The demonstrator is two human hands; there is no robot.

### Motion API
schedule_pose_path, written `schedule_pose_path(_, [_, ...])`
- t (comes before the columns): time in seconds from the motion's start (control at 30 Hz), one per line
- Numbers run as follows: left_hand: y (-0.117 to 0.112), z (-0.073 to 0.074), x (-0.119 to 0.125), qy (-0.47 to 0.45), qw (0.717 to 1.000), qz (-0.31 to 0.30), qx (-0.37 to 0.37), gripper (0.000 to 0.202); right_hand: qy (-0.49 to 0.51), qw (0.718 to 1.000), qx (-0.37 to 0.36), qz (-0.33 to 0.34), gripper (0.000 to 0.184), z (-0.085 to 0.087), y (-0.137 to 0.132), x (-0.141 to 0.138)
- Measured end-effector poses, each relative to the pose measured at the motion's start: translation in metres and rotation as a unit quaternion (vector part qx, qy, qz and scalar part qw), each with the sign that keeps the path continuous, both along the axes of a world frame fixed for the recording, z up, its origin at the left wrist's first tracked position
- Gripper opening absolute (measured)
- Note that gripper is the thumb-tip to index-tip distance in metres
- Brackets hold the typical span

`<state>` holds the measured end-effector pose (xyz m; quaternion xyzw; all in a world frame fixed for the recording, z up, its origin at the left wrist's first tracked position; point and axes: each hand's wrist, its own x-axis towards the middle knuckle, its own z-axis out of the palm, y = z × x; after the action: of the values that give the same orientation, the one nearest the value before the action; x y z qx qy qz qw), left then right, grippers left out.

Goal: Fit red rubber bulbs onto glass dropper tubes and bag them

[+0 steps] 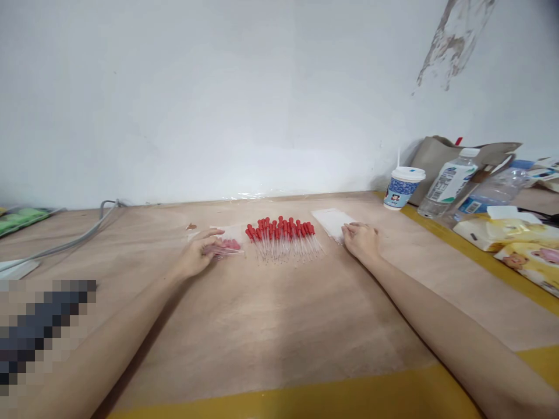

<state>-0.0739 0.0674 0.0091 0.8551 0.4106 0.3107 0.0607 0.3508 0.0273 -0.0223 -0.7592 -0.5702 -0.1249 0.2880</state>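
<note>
My left hand point(198, 255) is closed on a small clear plastic bag point(227, 249) with red-topped droppers inside, low at the table. To the right of it, a pile of glass-clear droppers with red bulbs point(282, 233) lies spread, bulbs toward the wall and thin tips toward me. My right hand point(362, 238) has its fingers drawn together at the right edge of a flat stack of whitish clear plastic bags point(332, 222). Its fingertips press on the stack's near corner; whether they pinch a single bag is too small to make out.
At the right stand a blue paper cup with a straw point(400, 189), a water bottle point(449, 181), a grey bag point(421, 160) and yellow tissue packs point(484, 230). A grey cable point(78, 244) crosses the left side. Yellow tape point(279, 401) lines the table's front edge.
</note>
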Motion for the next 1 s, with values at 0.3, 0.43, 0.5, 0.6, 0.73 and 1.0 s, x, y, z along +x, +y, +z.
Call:
schedule_pose_path(0.3, [-0.003,-0.013,-0.03,0.146,0.986,0.079,0.003,0.046,0.203,0.908,0.219,0.295,0.028,0.012,-0.014,-0.028])
schedule_pose_path(0.43, [-0.021,0.01,-0.009,0.018,0.997,0.052,0.056,0.045,0.353,0.833,0.133,0.405,0.025,0.025,-0.037,-0.065])
schedule_pose_path(0.5, [-0.04,0.021,0.015,-0.037,0.996,0.029,0.07,0.047,0.357,0.812,0.11,0.449,0.023,0.028,-0.05,-0.08])
schedule_pose_path(0.6, [-0.069,0.023,0.054,-0.072,0.996,-0.046,0.03,0.061,0.356,0.78,0.069,0.51,0.022,0.029,-0.066,-0.099])
schedule_pose_path(0.73, [-0.089,0.011,0.085,-0.195,0.963,-0.12,-0.143,0.054,0.46,0.726,-0.029,0.509,0.033,0.026,-0.078,-0.12])
schedule_pose_path(1.0, [-0.082,0.053,0.061,-0.075,0.994,-0.038,-0.067,0.029,0.347,0.882,0.0,0.32,0.026,0.024,-0.036,-0.084])
